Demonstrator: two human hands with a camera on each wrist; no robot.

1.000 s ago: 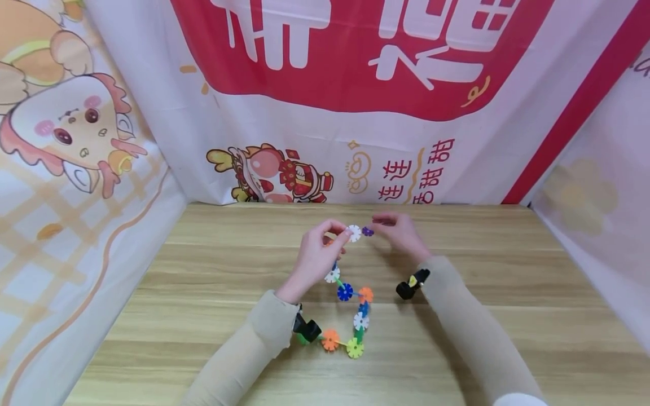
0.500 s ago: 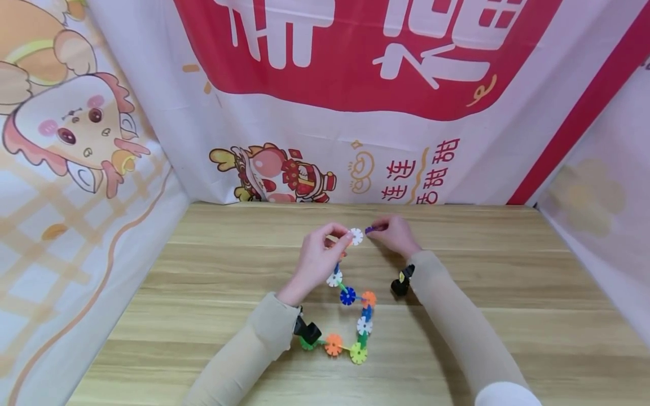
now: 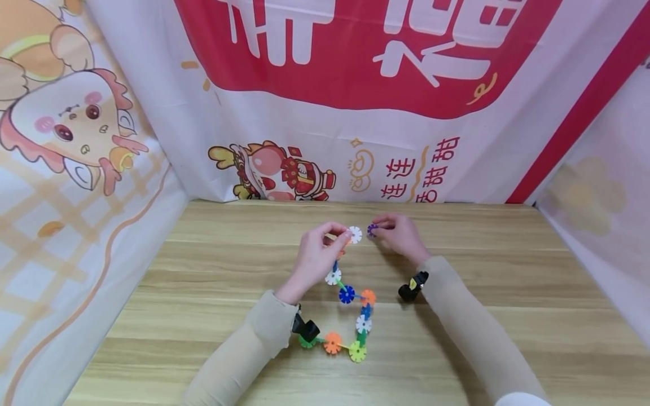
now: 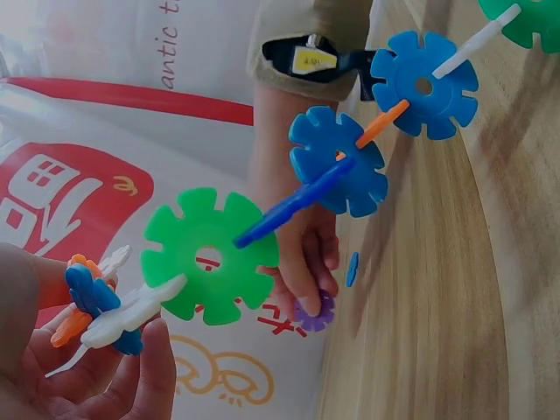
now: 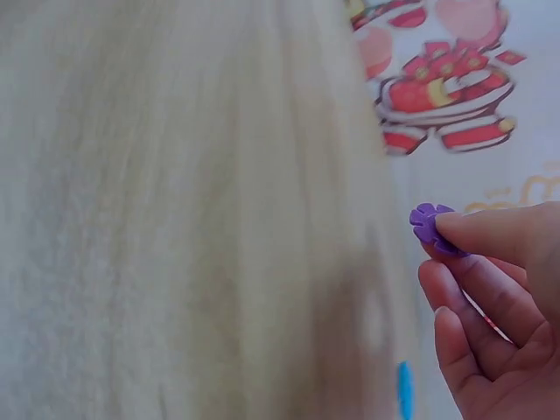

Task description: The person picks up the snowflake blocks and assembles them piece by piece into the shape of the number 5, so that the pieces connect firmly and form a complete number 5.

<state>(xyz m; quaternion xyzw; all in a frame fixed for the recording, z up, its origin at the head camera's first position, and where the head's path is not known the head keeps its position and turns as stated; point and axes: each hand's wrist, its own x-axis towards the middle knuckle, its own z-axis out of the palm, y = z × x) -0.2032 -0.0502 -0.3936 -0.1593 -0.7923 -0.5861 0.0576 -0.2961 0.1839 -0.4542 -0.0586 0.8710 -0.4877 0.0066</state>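
My left hand pinches one end of a chain of slotted plastic snowflake discs, with a white disc standing out past the fingertips. In the left wrist view, white, blue and orange discs cluster at those fingers, and a green disc leads on to blue discs. Across a small gap, my right hand holds a purple snowflake disc between thumb and forefinger. The purple disc and the white disc are apart. The lower chain, with a yellow-green disc, bends along the table; my left forearm overlaps its end.
A blue disc lies loose on the wooden table beyond my right hand. Printed cloth hangs along the back edge and both sides. Each wrist carries a black camera mount.
The purple disc has turned from edge-on to face the head view, and the right wrist has swung back outward. My left hand keeps its grip on the chain almost in place.
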